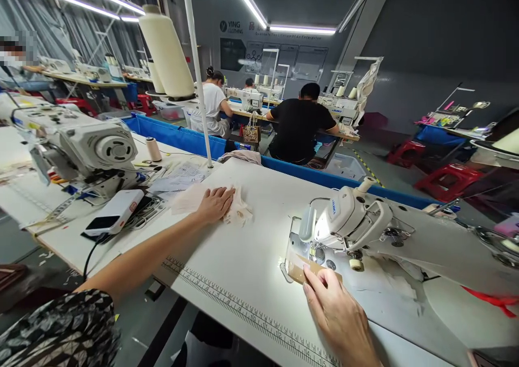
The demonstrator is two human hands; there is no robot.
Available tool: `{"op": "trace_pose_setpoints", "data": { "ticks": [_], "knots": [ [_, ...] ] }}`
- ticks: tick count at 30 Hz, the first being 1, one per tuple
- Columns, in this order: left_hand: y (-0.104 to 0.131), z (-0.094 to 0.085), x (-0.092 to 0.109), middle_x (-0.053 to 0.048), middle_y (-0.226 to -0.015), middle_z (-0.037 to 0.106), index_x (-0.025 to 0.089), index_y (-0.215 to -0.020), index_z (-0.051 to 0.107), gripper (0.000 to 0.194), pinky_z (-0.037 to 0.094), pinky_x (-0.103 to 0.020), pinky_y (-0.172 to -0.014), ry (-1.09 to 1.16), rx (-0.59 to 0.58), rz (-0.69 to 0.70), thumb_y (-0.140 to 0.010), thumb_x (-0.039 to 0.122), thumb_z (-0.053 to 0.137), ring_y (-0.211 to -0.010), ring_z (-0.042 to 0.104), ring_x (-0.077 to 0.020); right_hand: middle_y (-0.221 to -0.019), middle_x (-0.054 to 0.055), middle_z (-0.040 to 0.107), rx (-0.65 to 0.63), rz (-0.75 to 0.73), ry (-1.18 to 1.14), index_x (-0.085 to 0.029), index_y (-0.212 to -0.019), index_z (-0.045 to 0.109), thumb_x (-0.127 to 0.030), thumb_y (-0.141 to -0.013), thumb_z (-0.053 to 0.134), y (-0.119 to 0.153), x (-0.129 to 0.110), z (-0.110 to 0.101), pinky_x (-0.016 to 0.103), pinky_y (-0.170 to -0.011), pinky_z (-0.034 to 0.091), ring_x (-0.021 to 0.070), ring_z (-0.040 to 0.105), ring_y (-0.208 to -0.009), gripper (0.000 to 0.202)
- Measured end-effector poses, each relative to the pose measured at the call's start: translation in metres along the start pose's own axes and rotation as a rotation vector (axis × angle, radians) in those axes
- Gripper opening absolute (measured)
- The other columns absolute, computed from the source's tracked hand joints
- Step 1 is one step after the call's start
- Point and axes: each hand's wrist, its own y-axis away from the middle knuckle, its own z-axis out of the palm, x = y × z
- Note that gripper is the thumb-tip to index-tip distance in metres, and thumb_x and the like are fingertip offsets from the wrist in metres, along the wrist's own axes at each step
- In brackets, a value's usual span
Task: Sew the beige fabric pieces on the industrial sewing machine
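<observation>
My left hand (pixel 216 202) lies flat with its fingers stretched over pale, thin cloth pieces (pixel 239 211) on the white sewing table (pixel 227 259). The ragged ends of the cloth stick out past my fingertips. Beside the needle area of a white sewing machine (pixel 334 215), my right hand (pixel 340 310) has thumb and forefinger drawn together at a brown, card-like strip (pixel 298 268). Whether these fingers grip the strip or something small and pale on it, I cannot tell. The machine's lamp lights this spot brightly.
A printed ruler (pixel 243 307) runs along the near table edge. At left stand a second sewing machine (pixel 93 145), a white boxy device (pixel 115 213) with a cable, papers (pixel 178 178) and a thread spool (pixel 153 149). A thread-stand pole (pixel 198 75) rises behind. Co-workers (pixel 302 124) sit beyond the blue trough (pixel 174 137).
</observation>
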Motion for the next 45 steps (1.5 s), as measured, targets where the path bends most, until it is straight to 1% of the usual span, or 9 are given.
{"op": "trace_pose_setpoints", "data": {
  "ticks": [3,7,11,17,23,26,32,38,45],
  "knots": [
    [0.0,-0.006,0.018,-0.015,-0.144,0.05,0.025,-0.146,0.045,0.048,0.039,-0.059,-0.108,0.008,0.085,-0.047,-0.102,0.036,0.027,-0.135,0.044,-0.0338,-0.083,0.005,0.058,-0.012,0.008,-0.002,-0.021,-0.112,0.068,-0.038,-0.107,0.03,0.0,0.001,-0.001,0.027,-0.049,0.044,0.0161,0.061,-0.065,0.041],
    [-0.004,-0.034,0.03,-0.013,-0.129,0.058,0.02,-0.122,0.062,0.035,0.043,-0.047,-0.108,0.117,0.208,0.276,-0.1,0.038,0.042,-0.129,0.044,-0.0291,-0.083,0.006,0.059,-0.039,0.019,-0.006,-0.02,-0.115,0.067,-0.035,-0.107,0.031,0.0,0.002,-0.002,0.028,-0.053,0.046,0.0172,0.061,-0.069,0.041],
    [-0.013,-0.051,0.041,-0.009,-0.109,0.062,0.02,-0.094,0.067,0.015,0.049,-0.042,-0.097,0.075,0.02,0.452,-0.086,0.033,0.067,-0.114,0.052,-0.0283,-0.083,0.006,0.057,-0.048,0.036,-0.004,-0.018,-0.118,0.066,-0.035,-0.107,0.031,0.0,0.0,-0.002,0.028,-0.053,0.045,0.0172,0.06,-0.068,0.041],
    [-0.015,-0.07,0.043,-0.007,-0.088,0.063,0.018,-0.08,0.06,0.023,0.046,-0.032,-0.085,0.336,-0.016,0.513,-0.095,0.033,0.049,-0.091,0.056,-0.0202,-0.085,0.006,0.054,-0.059,0.06,0.013,-0.016,-0.123,0.065,-0.033,-0.107,0.031,0.003,-0.003,-0.002,0.03,-0.058,0.044,0.0171,0.057,-0.07,0.041],
    [0.001,-0.091,0.079,-0.002,-0.072,0.067,0.016,-0.082,0.063,0.034,0.042,-0.022,-0.061,0.678,-0.537,0.405,-0.092,0.048,0.054,-0.065,0.057,-0.0121,-0.095,0.008,0.058,-0.194,0.1,0.068,-0.02,-0.132,0.062,-0.03,-0.102,0.046,0.0,-0.005,-0.01,0.032,-0.067,0.042,0.0206,0.056,-0.083,0.035],
    [0.003,-0.087,0.124,-0.001,-0.069,0.069,0.016,-0.079,0.067,0.029,0.034,-0.02,-0.054,0.629,-0.752,0.463,-0.088,0.043,0.059,-0.058,0.052,-0.0096,-0.099,0.008,0.06,-0.24,0.081,0.09,-0.023,-0.134,0.061,-0.03,-0.1,0.052,-0.003,0.0,-0.014,0.032,-0.071,0.04,0.0209,0.056,-0.086,0.036],
    [0.0,-0.045,0.197,0.002,-0.059,0.064,0.018,-0.071,0.06,0.024,0.036,-0.022,-0.058,0.853,-0.815,0.44,-0.081,0.039,0.061,-0.057,0.052,-0.0103,-0.098,0.009,0.06,-0.211,0.043,0.126,-0.021,-0.13,0.063,-0.03,-0.1,0.05,-0.005,0.007,-0.013,0.032,-0.069,0.038,0.02,0.053,-0.08,0.035],
    [0.005,-0.004,0.211,0.0,-0.07,0.061,0.018,-0.073,0.059,0.017,0.041,-0.023,-0.061,0.85,-0.701,0.276,-0.077,0.034,0.062,-0.068,0.055,-0.0133,-0.097,0.01,0.06,-0.184,0.073,0.111,-0.02,-0.128,0.064,-0.029,-0.099,0.049,-0.004,0.002,-0.013,0.033,-0.072,0.038,0.0216,0.053,-0.083,0.034],
    [0.01,-0.003,0.214,0.001,-0.074,0.062,0.02,-0.073,0.057,0.009,0.043,-0.021,-0.057,0.719,-0.659,0.207,-0.079,0.027,0.057,-0.069,0.058,-0.0133,-0.096,0.009,0.059,-0.192,0.105,0.029,-0.019,-0.13,0.062,-0.025,-0.101,0.045,-0.002,0.005,-0.018,0.034,-0.071,0.041,0.0204,0.053,-0.082,0.034]
  ]
}}
